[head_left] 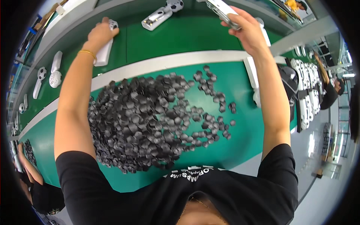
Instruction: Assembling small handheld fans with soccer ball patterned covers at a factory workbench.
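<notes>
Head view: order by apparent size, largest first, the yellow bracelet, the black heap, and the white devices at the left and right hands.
1. Black heap
2. Left-hand device and right-hand device: both partly covered, too alike to rank
3. Yellow bracelet

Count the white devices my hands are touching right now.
2: a white device at your left hand, over the green surface, and a second white device raised in your right hand. A third white device, partly hidden behind your right hand, looks untouched.
</notes>
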Motion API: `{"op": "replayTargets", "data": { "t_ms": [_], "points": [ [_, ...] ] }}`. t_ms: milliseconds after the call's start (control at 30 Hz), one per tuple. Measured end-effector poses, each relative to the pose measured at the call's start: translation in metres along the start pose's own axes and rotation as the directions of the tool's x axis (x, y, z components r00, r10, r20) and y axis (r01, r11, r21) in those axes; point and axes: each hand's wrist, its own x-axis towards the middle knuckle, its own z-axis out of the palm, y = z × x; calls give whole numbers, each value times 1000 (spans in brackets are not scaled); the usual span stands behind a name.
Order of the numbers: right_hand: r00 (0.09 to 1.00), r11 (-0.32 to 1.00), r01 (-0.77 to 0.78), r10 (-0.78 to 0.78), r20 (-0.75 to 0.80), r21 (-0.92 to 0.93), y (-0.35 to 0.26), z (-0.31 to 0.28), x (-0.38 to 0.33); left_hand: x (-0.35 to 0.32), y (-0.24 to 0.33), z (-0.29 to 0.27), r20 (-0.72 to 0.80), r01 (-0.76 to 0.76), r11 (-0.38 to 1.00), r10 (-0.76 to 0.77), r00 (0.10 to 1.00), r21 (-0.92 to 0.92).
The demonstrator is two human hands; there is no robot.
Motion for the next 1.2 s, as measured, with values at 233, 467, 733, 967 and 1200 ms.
{"op": "replayTargets", "data": {
  "t_ms": [233,467,733,967,1200],
  "points": [
    [932,985,148,-110,345,-84,-55,-32,-117,-79,98,-92,-83,-286,540,368,926,-792],
    [832,927,368,-296,470,-69,-76,-3,-148,-242,157,-196,201,10,234,811,549,-972],
    [986,895,166,-140,91,-415,0,19,-123,-323,145,-155,247,355,-109,530,811,-929],
    [916,262,370,-261,303,-892,49,36,-126,-351,151,-120,253,353,-477,263,931,-804],
    [876,11,418,-271,399,-909,49,43,-121,-349,153,-108,208,272,-563,176,962,-781]
  ]
}}
